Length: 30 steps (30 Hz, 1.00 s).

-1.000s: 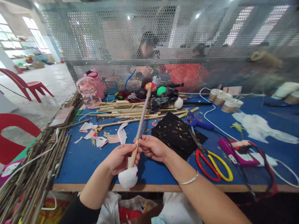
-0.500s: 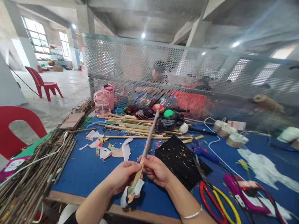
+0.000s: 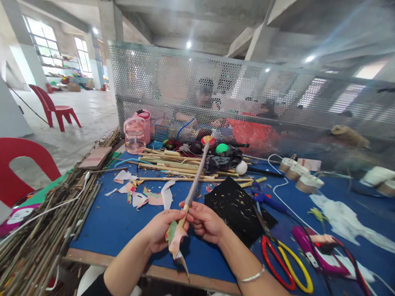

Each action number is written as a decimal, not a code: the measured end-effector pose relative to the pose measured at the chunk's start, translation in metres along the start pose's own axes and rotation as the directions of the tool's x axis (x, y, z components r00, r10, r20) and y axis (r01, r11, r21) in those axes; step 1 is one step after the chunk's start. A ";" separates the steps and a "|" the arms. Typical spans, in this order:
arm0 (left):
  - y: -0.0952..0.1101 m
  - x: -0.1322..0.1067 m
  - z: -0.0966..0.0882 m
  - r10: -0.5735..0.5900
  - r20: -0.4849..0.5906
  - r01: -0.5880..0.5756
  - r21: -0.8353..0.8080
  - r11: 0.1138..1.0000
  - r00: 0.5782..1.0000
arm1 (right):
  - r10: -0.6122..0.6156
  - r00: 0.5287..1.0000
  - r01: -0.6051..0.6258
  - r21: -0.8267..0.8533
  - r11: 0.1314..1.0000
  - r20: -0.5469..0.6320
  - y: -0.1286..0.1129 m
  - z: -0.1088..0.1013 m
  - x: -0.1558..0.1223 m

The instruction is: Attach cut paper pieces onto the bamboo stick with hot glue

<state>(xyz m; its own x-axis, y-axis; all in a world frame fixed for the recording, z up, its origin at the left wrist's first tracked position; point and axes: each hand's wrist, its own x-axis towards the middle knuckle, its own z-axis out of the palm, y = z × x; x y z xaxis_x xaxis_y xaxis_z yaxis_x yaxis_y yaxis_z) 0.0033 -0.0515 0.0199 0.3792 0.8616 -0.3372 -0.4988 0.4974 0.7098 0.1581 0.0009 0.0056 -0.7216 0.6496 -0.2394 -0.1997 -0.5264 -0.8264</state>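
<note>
Over the near edge of the blue table, both hands hold one long stick (image 3: 198, 175), partly wrapped in greyish material, its far end at a red-and-yellow ball (image 3: 207, 141). My left hand (image 3: 160, 230) is closed round the bare near part of the stick. Just above it, my right hand (image 3: 206, 221) pinches the stick where the grey wrap ends. A strip of pinkish and green paper (image 3: 176, 243) hangs from the near end, below the left fingers. Beyond the hands lie torn paper scraps (image 3: 153, 197) and a black cloth (image 3: 238, 209) dotted with shavings.
Red-and-yellow-handled scissors (image 3: 286, 264) and a blue glue gun (image 3: 269, 200) lie at right, near a purple device (image 3: 319, 253). Bamboo sticks (image 3: 175, 167) lie across the back. Thin branches (image 3: 48, 227) are piled at left. A perforated metal screen (image 3: 175, 86) stands behind, people beyond it.
The paper strip at the stick's near end has turned and now hangs longer, its green and pink side showing. Both hands keep their hold, shifted slightly. The view has moved a little.
</note>
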 end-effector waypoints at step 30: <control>-0.002 -0.002 0.003 0.099 -0.054 -0.055 0.537 0.842 0.994 | -0.019 0.993 0.017 -0.025 1.000 -0.115 0.005 -0.001 0.002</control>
<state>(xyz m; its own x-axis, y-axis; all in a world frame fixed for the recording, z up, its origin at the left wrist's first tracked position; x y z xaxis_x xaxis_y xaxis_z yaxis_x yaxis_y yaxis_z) 0.0054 -0.0544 0.0210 0.2849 0.9110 -0.2982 -0.0226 0.3174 0.9480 0.1564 0.0003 -0.0001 -0.6369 0.7182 -0.2803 -0.1952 -0.5020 -0.8426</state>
